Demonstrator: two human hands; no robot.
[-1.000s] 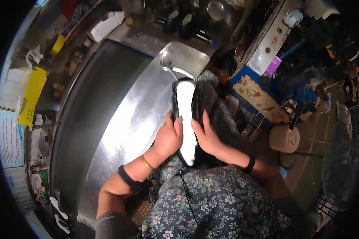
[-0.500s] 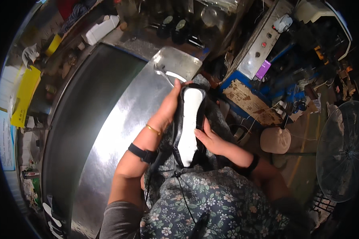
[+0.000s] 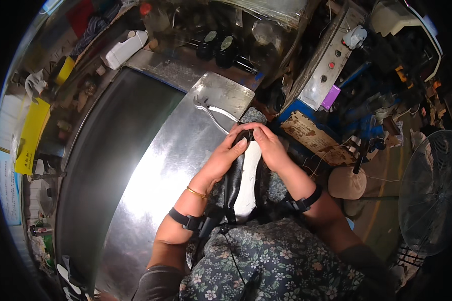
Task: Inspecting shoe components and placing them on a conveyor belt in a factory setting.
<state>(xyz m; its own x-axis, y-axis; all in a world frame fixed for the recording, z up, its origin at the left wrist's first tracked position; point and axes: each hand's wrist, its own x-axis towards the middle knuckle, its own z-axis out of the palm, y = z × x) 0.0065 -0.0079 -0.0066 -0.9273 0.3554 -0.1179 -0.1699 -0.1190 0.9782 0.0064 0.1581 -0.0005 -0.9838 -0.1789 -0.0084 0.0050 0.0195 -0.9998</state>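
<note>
Shoe (image 3: pixel 249 183): one
Left hand (image 3: pixel 232 151): gripping its far end, left side
Right hand (image 3: pixel 270 146): gripping that end, right side
Pliers (image 3: pixel 204 105): one pair, on counter (image 3: pixel 155 150)

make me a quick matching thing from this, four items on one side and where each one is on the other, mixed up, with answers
Things:
1. black shoe-shaped piece
2. silver pliers
3. purple box
4. round fan

Places:
A. on the shiny metal tabletop
B. at the picture's far right
C. between the left hand and right hand
D. beside the panel with a red button

Pairs: 1-C, 2-A, 3-D, 4-B
</note>
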